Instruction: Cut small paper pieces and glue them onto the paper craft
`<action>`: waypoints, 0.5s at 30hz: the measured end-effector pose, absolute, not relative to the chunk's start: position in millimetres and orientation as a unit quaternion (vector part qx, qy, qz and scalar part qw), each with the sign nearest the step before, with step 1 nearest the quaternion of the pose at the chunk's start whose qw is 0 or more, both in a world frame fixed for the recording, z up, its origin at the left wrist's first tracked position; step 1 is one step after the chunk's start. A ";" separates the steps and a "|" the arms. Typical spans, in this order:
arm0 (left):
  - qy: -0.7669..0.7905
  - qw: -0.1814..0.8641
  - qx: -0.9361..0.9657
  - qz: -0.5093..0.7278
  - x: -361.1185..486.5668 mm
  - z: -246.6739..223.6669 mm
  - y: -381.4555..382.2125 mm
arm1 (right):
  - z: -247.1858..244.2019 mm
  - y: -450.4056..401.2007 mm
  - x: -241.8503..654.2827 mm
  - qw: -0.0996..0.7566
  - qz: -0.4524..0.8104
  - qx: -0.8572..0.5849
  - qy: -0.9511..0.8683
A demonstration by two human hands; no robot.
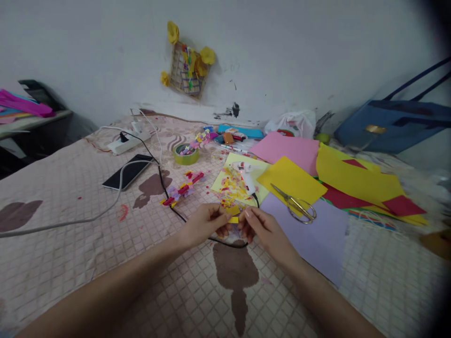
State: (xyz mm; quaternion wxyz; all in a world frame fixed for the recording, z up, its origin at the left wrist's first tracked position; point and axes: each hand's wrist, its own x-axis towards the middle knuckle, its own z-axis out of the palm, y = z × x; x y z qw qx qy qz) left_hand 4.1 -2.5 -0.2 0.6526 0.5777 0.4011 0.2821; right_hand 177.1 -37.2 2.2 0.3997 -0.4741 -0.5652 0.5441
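Observation:
My left hand (210,222) is closed in a pinch on a small strip of yellow paper (233,219), near the middle of the view. Close beside it, my right hand (263,228) has its thumb and fingers pinched together at the strip's right end. Just beyond the hands, a white glue gun (247,179) lies on a pale yellow sheet (221,174) with many yellow and red paper scraps (235,186). Gold-handled scissors (298,206) rest to the right, across a purple sheet (322,234) and a yellow sheet (287,180).
A phone (127,172), a power strip (128,142) and cables spread on the left. Clusters of pink and yellow paper pieces (183,189) lie by a tape roll (186,155). More coloured sheets (359,176) and a blue bag (391,124) are on the right.

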 end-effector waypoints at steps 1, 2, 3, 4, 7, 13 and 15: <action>0.401 0.653 0.577 0.281 4.0 -0.3 -2.5 | 2.5 -36.9 177.1 0.399 0.546 -0.473 -0.565; 0.401 0.656 0.576 0.277 3.8 -0.2 -2.5 | 2.5 -36.8 177.0 0.396 0.549 -0.469 -0.567; 0.399 0.660 0.576 0.271 3.4 0.4 -2.5 | 2.0 -36.7 176.8 0.392 0.552 -0.466 -0.571; 0.398 0.664 0.575 0.265 3.0 1.2 -2.3 | 1.3 -36.6 176.8 0.390 0.552 -0.463 -0.573; 0.401 0.658 0.582 0.260 1.2 4.9 -0.8 | -1.1 -36.5 177.0 0.398 0.543 -0.466 -0.574; 0.391 0.621 0.625 0.267 -0.9 6.7 1.7 | -2.1 -38.5 175.2 0.392 0.532 -0.471 -0.585; 0.396 0.623 0.623 0.258 -1.5 5.7 2.1 | -3.1 -37.7 175.7 0.389 0.525 -0.470 -0.594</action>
